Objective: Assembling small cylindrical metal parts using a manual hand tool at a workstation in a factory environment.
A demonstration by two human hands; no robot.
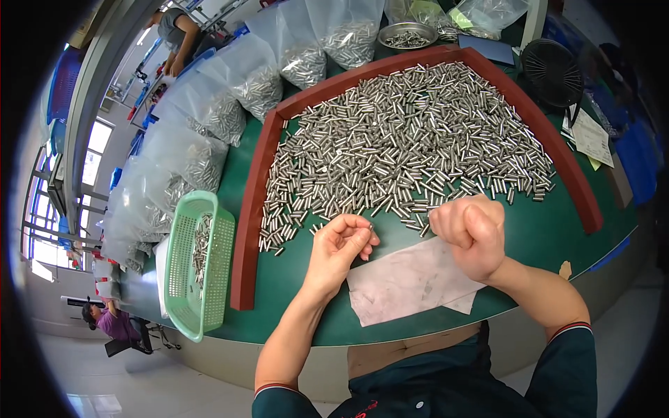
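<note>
The left hand [339, 252] has its fingers [353, 221] curled narrow, the thumb tip drawn in against them; whether something small is pinched there, I cannot tell. To their right, the right hand [477, 233] is a fist, its fingers folded in tightly; what lies inside, if anything, is hidden.

Just below and between the two sets of fingers, a stained, pale pinkish cloth [397, 282] lies flat on the green worktop [296, 272], the right wrist overlapping its upper right part. Just beyond the fingers spreads a broad layer of short, shiny metal pins [411, 132], the nearest close to both hands.

Farther out, a reddish-brown border [245, 258] runs left of, beyond and right of the fingers, around the pins. Left of the left fingers, outside that border, stands a light green basket [224, 258] with more pins in it. Farthest beyond the fingers, clear plastic bags [244, 73] of pins line the left and far sides, a metal bowl [410, 25] sits at the far edge, and a black fan [552, 73] stands beyond the right fingers.
</note>
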